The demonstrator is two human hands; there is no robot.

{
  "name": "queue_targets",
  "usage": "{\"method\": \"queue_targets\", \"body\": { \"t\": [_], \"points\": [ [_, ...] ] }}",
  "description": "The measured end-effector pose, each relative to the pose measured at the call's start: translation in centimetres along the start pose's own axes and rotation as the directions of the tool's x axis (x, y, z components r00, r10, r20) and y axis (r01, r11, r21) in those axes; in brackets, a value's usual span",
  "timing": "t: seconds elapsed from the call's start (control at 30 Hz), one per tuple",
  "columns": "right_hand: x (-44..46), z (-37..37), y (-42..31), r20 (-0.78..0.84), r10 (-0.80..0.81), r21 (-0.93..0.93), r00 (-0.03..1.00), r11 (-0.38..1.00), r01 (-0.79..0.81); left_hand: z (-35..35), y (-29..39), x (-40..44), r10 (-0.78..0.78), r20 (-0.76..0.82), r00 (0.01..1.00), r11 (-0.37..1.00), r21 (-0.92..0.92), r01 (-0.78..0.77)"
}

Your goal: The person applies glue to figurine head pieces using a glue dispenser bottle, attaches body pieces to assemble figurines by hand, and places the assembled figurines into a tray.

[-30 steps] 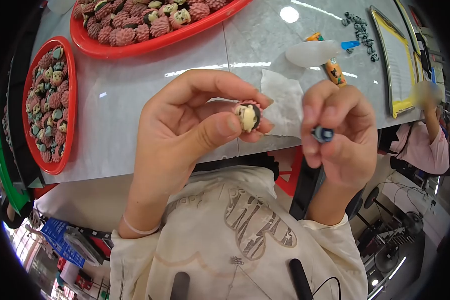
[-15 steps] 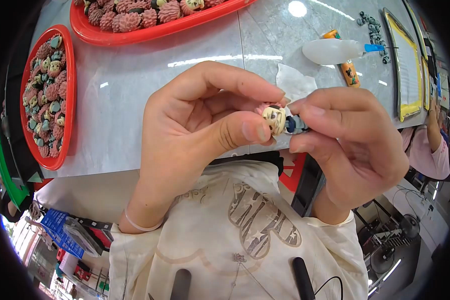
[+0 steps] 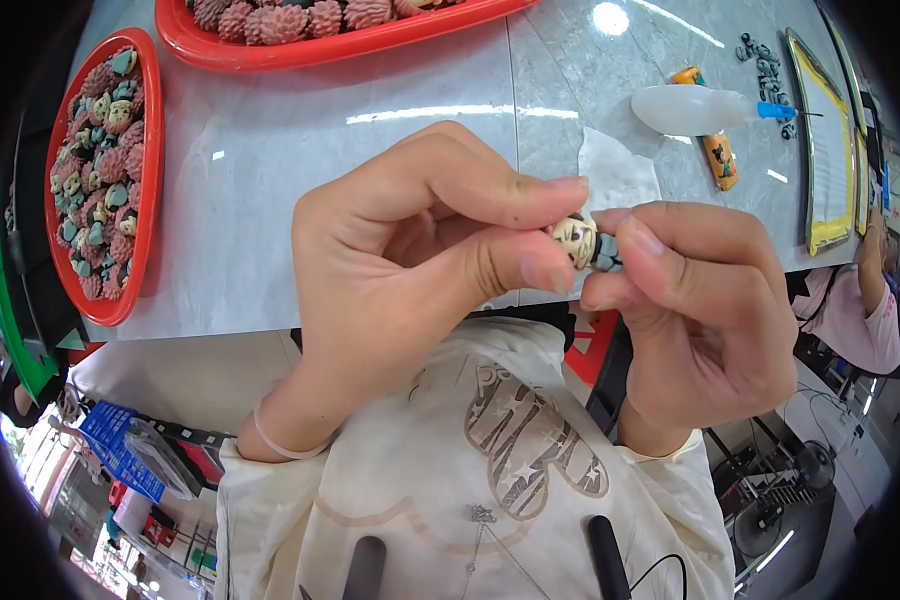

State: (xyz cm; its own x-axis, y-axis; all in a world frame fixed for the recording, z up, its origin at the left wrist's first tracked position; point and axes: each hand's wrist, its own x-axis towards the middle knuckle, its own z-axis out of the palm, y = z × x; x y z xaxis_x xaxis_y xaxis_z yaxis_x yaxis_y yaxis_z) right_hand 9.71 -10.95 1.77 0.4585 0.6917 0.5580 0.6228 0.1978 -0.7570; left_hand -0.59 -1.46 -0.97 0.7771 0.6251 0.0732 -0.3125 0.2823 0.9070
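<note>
Between thumb and fingers, my left hand (image 3: 420, 235) pinches a small figurine head (image 3: 574, 241) with a cream face; its hair is mostly covered by the fingertips. A small blue-grey figurine body (image 3: 606, 253) is pinched in my right hand (image 3: 705, 290), and it touches the head at the neck side. Both hands are held close together above the table's front edge. Behind them a white paper piece (image 3: 618, 172) lies on the table.
Two red trays, one at the left (image 3: 153, 190) and one at the back (image 3: 320, 56), hold pink-haired heads. A bottle (image 3: 692, 110) with blue tip, an orange item (image 3: 720, 162), small grey parts (image 3: 767, 70) and a yellow-edged frame (image 3: 820, 150) are right. A person (image 3: 855, 310) is far right.
The hands were apart one second ago; my right hand has moved left with the body, which now meets the head. The view has shifted, so the table things appear further right.
</note>
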Motion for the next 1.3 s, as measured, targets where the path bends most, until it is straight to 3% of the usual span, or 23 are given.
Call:
{"method": "queue_targets", "body": {
  "t": [0.1, 0.17, 0.2, 0.23, 0.3, 0.33, 0.37, 0.4, 0.43, 0.5, 0.53, 0.6, 0.63, 0.7, 0.83, 0.9, 0.93, 1.07, 1.13, 1.17, 1.23, 1.27, 1.3],
  "points": [
    [0.1, -0.4, 0.2, 0.052, 0.045, -0.004, 0.998, 0.999, -0.045, 0.4, 0.4, -0.1, -0.039, -0.029, 0.999, 0.998, 0.042, 0.041],
    [0.5, -0.1, 0.4, 0.069, -0.071, -0.086, 0.995, 0.993, 0.077, 1.2, 1.1, 0.0, -0.229, -0.037, 0.973, 0.941, -0.265, 0.212],
    [0.5, -0.4, 0.2, 0.175, -0.093, -0.124, 0.980, 0.985, 0.116, 0.9, 1.0, 0.1, -0.234, 0.031, 0.972, 0.917, -0.324, 0.232],
    [0.6, -0.4, 0.1, 0.168, -0.125, -0.083, 0.978, 0.987, 0.140, 0.4, 1.3, 0.1, -0.212, 0.003, 0.977, 0.934, -0.292, 0.204],
    [0.6, -0.5, 0.1, 0.176, -0.204, -0.179, 0.963, 0.955, 0.236, -0.7, 2.2, 0.1, -0.013, 0.030, 0.999, 0.999, -0.036, 0.014],
    [0.5, -0.6, 0.2, 0.112, -0.178, -0.167, 0.978, 0.966, 0.195, -2.0, 3.2, 0.2, 0.092, 0.000, 0.996, 0.991, 0.093, -0.092],
    [0.5, -1.1, 0.4, 0.049, -0.147, -0.157, 0.988, 0.976, 0.153, -3.3, 5.3, 0.2, 0.195, -0.132, 0.972, 0.953, 0.260, -0.156],
    [0.3, -2.1, 0.8, 0.041, -0.141, -0.202, 0.989, 0.968, 0.147, -4.9, 6.5, 1.1, 0.417, -0.145, 0.897, 0.834, 0.453, -0.314],
    [0.3, -2.6, 1.1, 0.030, -0.150, -0.195, 0.988, 0.969, 0.153, -6.0, 7.7, 1.5, 0.548, -0.199, 0.813, 0.668, 0.690, -0.281],
    [0.2, -3.6, 1.5, -0.099, -0.062, -0.193, 0.993, 0.980, 0.042, -7.8, 11.0, 0.8, 0.401, -0.295, 0.868, 0.314, 0.934, 0.172],
    [0.2, -4.4, 1.8, -0.085, -0.054, -0.155, 0.995, 0.987, 0.041, -7.7, 11.6, 1.1, 0.405, -0.287, 0.868, 0.310, 0.936, 0.164],
    [0.5, -4.4, 1.8, -0.101, -0.049, -0.157, 0.994, 0.987, 0.033, -8.0, 12.5, 2.3, 0.401, -0.061, 0.914, 0.173, 0.985, -0.010],
    [0.6, -4.4, 1.8, -0.107, -0.036, -0.158, 0.994, 0.987, 0.019, -8.0, 12.4, 3.4, 0.407, -0.060, 0.911, 0.173, 0.985, -0.013],
    [0.8, -4.3, 1.7, -0.110, -0.047, -0.142, 0.993, 0.989, 0.031, -7.4, 11.6, 6.2, 0.286, 0.274, 0.918, -0.027, 0.960, -0.278],
    [0.8, -4.2, 1.8, -0.122, -0.031, -0.104, 0.992, 0.994, 0.019, -7.1, 9.2, 9.1, 0.150, 0.320, 0.935, -0.067, 0.947, -0.313],
    [0.8, -4.6, 2.0, -0.125, -0.005, -0.099, 0.992, 0.995, -0.007, -7.8, 8.8, 9.2, 0.059, 0.267, 0.962, 0.012, 0.963, -0.268],
    [0.7, -4.9, 2.1, -0.121, 0.027, -0.094, 0.992, 0.995, -0.038, -7.8, 8.8, 9.1, 0.051, 0.266, 0.963, -0.014, 0.964, -0.265],
    [1.0, -5.7, 3.1, -0.175, 0.069, -0.073, 0.982, 0.994, -0.083, -5.8, 10.1, 7.5, 0.112, 0.290, 0.951, 0.038, 0.955, -0.296],
    [2.0, -4.6, 3.2, -0.324, 0.164, -0.073, 0.932, 0.978, -0.197, -6.3, 10.8, 6.1, 0.142, 0.029, 0.989, 0.603, 0.790, -0.110],
    [2.4, -4.0, 3.1, -0.330, 0.169, -0.075, 0.929, 0.976, -0.204, -6.0, 10.6, 5.6, 0.135, 0.036, 0.990, 0.604, 0.789, -0.111],
    [3.0, -3.2, 3.0, -0.101, 0.361, 0.021, 0.927, 0.932, -0.361, -5.3, 9.4, 4.2, 0.034, -0.052, 0.998, 0.921, 0.389, -0.011],
    [3.0, -2.9, 3.2, -0.109, 0.368, 0.017, 0.923, 0.929, -0.369, -5.3, 8.3, 3.6, 0.117, 0.043, 0.992, 0.907, 0.403, -0.124],
    [3.0, -2.7, 3.4, -0.044, 0.401, -0.026, 0.915, 0.915, -0.402, -5.0, 7.3, 3.0, 0.109, 0.046, 0.993, 0.909, 0.399, -0.119]
  ]
}}
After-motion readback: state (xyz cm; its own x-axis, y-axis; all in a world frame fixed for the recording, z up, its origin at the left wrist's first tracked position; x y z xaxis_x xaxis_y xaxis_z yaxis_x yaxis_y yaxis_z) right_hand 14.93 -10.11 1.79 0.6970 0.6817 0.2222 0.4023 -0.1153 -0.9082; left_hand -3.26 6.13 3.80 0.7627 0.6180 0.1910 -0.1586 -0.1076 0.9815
